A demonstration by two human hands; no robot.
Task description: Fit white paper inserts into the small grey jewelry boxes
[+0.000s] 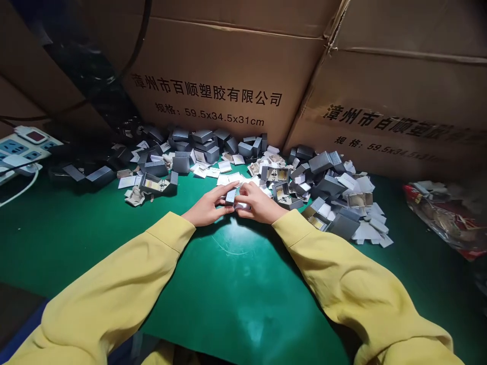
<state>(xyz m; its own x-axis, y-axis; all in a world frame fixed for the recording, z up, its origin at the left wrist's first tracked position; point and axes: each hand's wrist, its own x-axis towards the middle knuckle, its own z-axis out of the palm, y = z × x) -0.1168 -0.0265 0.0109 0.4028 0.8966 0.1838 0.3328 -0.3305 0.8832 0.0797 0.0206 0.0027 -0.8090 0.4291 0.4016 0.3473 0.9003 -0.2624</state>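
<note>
A small grey box [230, 196] is held at the middle of the green table [228, 284]. My left hand [209, 205] grips it from the left, thumb below and fingers above. My right hand [256, 203] is closed at its right side, with fingers curled around a whitish piece that is mostly hidden; I cannot make out what it is. Just behind my hands lie white paper pieces [224, 166]. An open grey box with a pale insert [154, 183] sits to the left, and another open one [281, 193] lies right of my right hand.
Grey boxes and papers [329, 185] are heaped at the right and along the back. Large cardboard cartons [228, 61] stand behind. A power strip [19, 147] with cables is far left, a plastic bag [441, 213] far right.
</note>
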